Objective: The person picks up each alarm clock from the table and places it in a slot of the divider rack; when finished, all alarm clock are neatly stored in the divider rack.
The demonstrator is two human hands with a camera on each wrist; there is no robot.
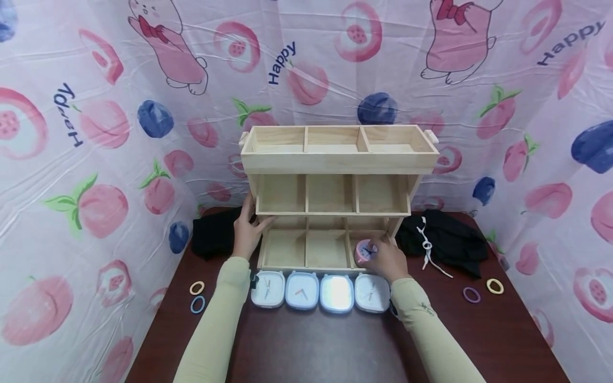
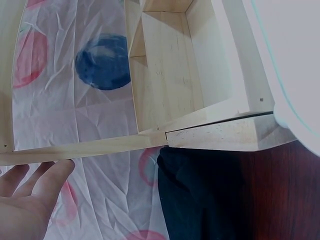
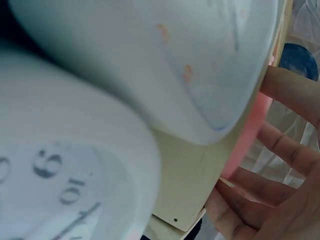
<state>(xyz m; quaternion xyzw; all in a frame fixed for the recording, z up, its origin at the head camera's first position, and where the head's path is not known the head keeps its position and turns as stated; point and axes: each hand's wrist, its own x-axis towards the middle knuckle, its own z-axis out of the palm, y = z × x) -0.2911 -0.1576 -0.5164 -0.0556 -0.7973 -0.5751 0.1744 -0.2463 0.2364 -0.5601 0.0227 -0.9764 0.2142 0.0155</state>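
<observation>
A small round pink clock (image 1: 366, 251) with a bluish face sits in the bottom right compartment of a wooden three-tier shelf (image 1: 340, 163). My right hand (image 1: 389, 259) grips it from the right side; in the right wrist view its pink edge (image 3: 247, 135) shows at my fingertips, and nearer clocks block most of it. Against the shelf's left side panel rests my left hand (image 1: 246, 231), fingers extended along the wood with the thumb toward the front. Close up in the left wrist view, the fingertips (image 2: 64, 165) touch the panel's edge.
In front of the shelf stand several square clocks in a row, a white one (image 1: 267, 290) at the left end. Black cloth (image 1: 215, 234) lies left, a black drawstring bag (image 1: 442, 239) right. Small rings, including a blue one (image 1: 198, 304) and a purple one (image 1: 471, 295), lie on the table.
</observation>
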